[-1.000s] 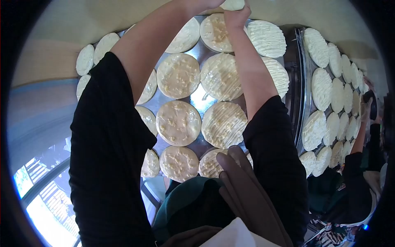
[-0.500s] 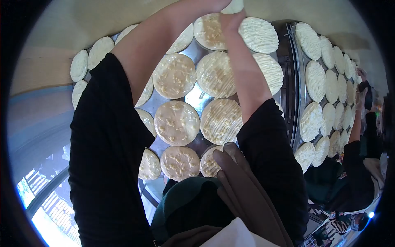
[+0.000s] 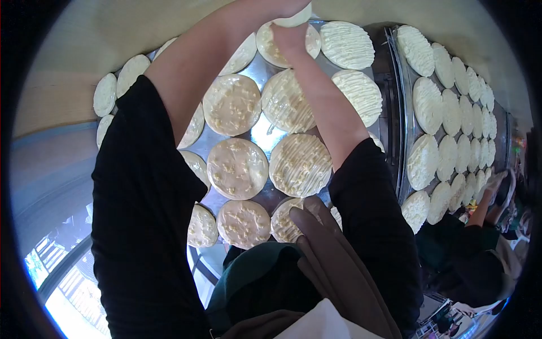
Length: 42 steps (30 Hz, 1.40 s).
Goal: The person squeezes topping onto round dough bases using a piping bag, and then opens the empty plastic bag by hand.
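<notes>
At the top edge, my left hand is partly cut off by the frame and holds a pale round object, of which only the curved lower part shows. Just below it my right hand is over a flat round dough disc; its fingertips are hidden. Under my forearms, rows of dough discs lie on a shiny metal tray. Some have small pale crumbs on a glossy face, like one disc. Others carry ridged creamy lines, like another disc.
A second metal tray with several coated discs stands at the right, beyond a dark gap. Another person's arm and dark clothing show at the far right. A pale wall or surface lies at the left.
Both my hands and the pale round object have moved left along the top edge. The view has shifted slightly, and the other person's arm is now lower.
</notes>
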Tool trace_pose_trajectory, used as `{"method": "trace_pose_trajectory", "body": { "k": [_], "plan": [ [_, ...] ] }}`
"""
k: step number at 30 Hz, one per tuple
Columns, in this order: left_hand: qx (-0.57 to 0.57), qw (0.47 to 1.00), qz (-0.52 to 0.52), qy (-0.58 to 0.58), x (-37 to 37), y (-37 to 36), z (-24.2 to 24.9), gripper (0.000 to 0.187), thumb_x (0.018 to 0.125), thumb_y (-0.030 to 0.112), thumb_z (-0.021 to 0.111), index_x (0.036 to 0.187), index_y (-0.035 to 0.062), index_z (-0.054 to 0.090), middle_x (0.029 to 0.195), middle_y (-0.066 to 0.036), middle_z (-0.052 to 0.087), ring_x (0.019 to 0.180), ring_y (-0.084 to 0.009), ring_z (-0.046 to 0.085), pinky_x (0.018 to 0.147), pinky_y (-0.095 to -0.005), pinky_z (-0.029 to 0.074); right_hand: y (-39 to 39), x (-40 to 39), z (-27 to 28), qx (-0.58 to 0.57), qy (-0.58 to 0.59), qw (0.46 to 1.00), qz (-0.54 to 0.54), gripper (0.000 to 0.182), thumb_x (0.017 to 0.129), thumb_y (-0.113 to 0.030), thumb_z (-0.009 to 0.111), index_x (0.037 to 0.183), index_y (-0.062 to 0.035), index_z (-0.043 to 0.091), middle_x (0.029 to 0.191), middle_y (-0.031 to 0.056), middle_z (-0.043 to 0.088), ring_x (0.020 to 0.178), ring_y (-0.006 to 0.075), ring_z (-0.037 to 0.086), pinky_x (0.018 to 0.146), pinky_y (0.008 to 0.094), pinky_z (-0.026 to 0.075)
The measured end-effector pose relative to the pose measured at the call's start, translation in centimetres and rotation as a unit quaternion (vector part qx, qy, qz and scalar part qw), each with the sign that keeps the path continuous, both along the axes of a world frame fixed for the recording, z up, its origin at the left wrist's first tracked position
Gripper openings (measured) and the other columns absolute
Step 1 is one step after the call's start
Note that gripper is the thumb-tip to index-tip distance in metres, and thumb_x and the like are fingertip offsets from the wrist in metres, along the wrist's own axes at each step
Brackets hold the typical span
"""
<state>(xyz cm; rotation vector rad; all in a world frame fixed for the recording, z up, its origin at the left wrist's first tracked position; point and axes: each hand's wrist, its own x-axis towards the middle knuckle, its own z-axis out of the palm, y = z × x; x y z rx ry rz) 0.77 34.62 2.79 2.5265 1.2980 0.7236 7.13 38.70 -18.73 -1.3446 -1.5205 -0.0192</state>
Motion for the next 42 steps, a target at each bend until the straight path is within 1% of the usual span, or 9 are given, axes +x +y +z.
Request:
{"method": "trace_pose_trajectory", "body": {
  "k": [3,5,8,10,11,18,34,38,42],
  "plan": [
    [-0.001,0.999,0.036,0.032,0.0,-0.4,0.6,0.039,0.088,0.037,0.036,0.104,0.0064,0.054,0.112,-0.016,0.051,0.105,-0.0362,0.042,0.091,-0.0489,0.027,-1.8,-0.1,2.8,-0.022,0.396,0.889,0.228,0.042,0.085,-0.028,0.041,0.119,-0.0041,0.043,0.117,0.0133,0.048,0.113,0.0248,0.042,0.097,0.0362,0.029],
    [0.010,0.999,0.036,0.027,-0.1,-0.3,0.4,0.039,0.088,0.038,0.036,0.105,0.0072,0.054,0.112,-0.015,0.051,0.105,-0.0360,0.042,0.091,-0.0493,0.027,0.6,3.4,1.6,-0.049,0.785,0.440,0.433,0.041,0.085,-0.026,0.043,0.120,-0.0050,0.043,0.117,0.0140,0.048,0.114,0.0251,0.041,0.096,0.0350,0.031],
    [0.035,0.999,0.003,-0.007,0.3,0.2,-0.7,0.039,0.087,0.038,0.037,0.107,0.0090,0.053,0.113,-0.015,0.051,0.105,-0.0360,0.042,0.090,-0.0502,0.027,1.4,6.0,2.1,-0.062,0.750,0.451,0.480,0.044,0.078,-0.011,0.054,0.120,-0.0050,0.042,0.116,0.0138,0.048,0.115,0.0248,0.041,0.095,0.0325,0.032],
    [0.053,0.998,0.035,-0.020,1.1,-0.2,-0.6,0.038,0.087,0.038,0.037,0.107,0.0102,0.053,0.112,-0.014,0.052,0.105,-0.0359,0.043,0.090,-0.0497,0.028,0.9,4.0,-1.2,-0.095,0.265,0.950,0.134,0.053,0.072,-0.018,0.062,0.119,-0.0043,0.040,0.116,0.0123,0.048,0.110,0.0239,0.045,0.092,0.0358,0.036],
    [0.044,0.999,0.028,-0.011,1.2,-0.3,-0.5,0.037,0.087,0.038,0.037,0.107,0.0103,0.053,0.111,-0.014,0.052,0.105,-0.0357,0.043,0.089,-0.0494,0.028,0.8,2.7,-2.3,-0.091,-0.061,0.990,-0.086,0.058,0.069,-0.021,0.065,0.118,-0.0039,0.039,0.116,0.0115,0.048,0.108,0.0234,0.047,0.090,0.0374,0.038],
    [-0.007,1.000,-0.024,0.013,0.8,0.2,-0.1,0.036,0.087,0.038,0.038,0.107,0.0121,0.054,0.109,-0.013,0.054,0.103,-0.0345,0.044,0.086,-0.0498,0.028,-2.2,5.1,3.7,-0.133,0.295,0.939,0.115,0.042,0.072,-0.014,0.060,0.111,-0.0051,0.046,0.113,0.0072,0.051,0.108,0.0220,0.046,0.090,0.0421,0.036],
    [0.016,1.000,-0.011,-0.004,2.7,-1.0,-0.3,0.035,0.087,0.038,0.037,0.104,0.0129,0.056,0.109,-0.012,0.054,0.104,-0.0324,0.044,0.086,-0.0502,0.025,-2.4,7.1,2.8,-0.124,0.305,0.941,0.071,0.037,0.067,-0.008,0.064,0.101,-0.0007,0.052,0.100,0.0102,0.058,0.095,0.0234,0.055,0.079,0.0369,0.043],
    [0.027,0.999,-0.015,0.020,2.8,0.0,-1.3,0.035,0.087,0.038,0.037,0.102,0.0129,0.056,0.104,-0.013,0.055,0.102,-0.0329,0.045,0.085,-0.0495,0.027,-4.8,2.3,2.3,-0.040,0.001,0.999,-0.026,0.042,0.060,-0.011,0.071,0.097,-0.0013,0.053,0.093,0.0101,0.060,0.089,0.0216,0.059,0.075,0.0301,0.046],
    [-0.063,0.998,-0.009,0.017,2.6,-0.4,0.3,0.036,0.087,0.040,0.037,0.102,0.0121,0.055,0.105,-0.013,0.055,0.102,-0.0332,0.045,0.085,-0.0485,0.027,-3.3,5.2,1.9,-0.088,0.336,0.929,0.126,0.034,0.067,-0.004,0.062,0.099,-0.0013,0.052,0.096,0.0090,0.059,0.091,0.0218,0.057,0.075,0.0328,0.045]
  ]
}}
